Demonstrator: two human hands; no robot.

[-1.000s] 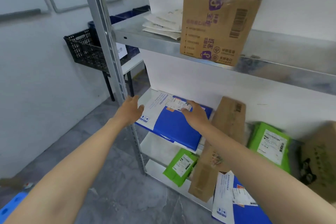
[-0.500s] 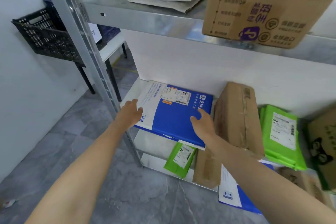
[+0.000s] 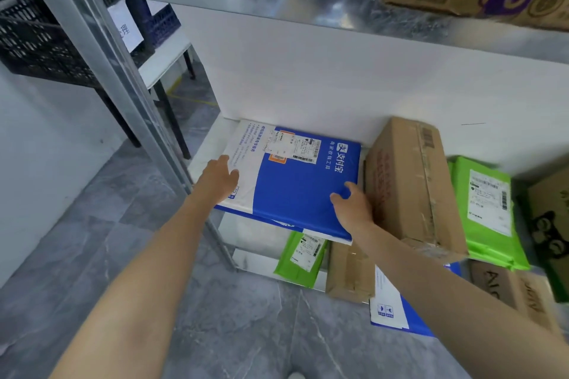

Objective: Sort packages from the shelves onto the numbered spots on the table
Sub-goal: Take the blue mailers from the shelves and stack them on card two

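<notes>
Currently located: blue package [image 3: 295, 181] lies flat at centre frame on the middle shelf [image 3: 212, 144], its near edge overhanging the shelf front.
Left hand [image 3: 217, 180]: at the package's white left edge, thumb on top; the fingers reach past the edge, so a closed grip cannot be confirmed.
Right hand [image 3: 351, 206]: clamped on the blue right edge, thumb on top and fingers hidden underneath.
Orientation: shipping label [image 3: 295, 146] faces up; the white band points to frame left and the blue end to the cardboard box [image 3: 412, 181].
Long axis: judged to run left to right across the frame, though the wide-angle view makes the outline look nearly square.
Risk one: the right hand sits against the box, which itself overhangs the shelf front; a hasty pull could drag it off.
Risk two: the package looks limp, so a weak left hold could let that side sag and slip.
Risk three: swinging out leftward could snag the steel upright [image 3: 123, 71].
</notes>
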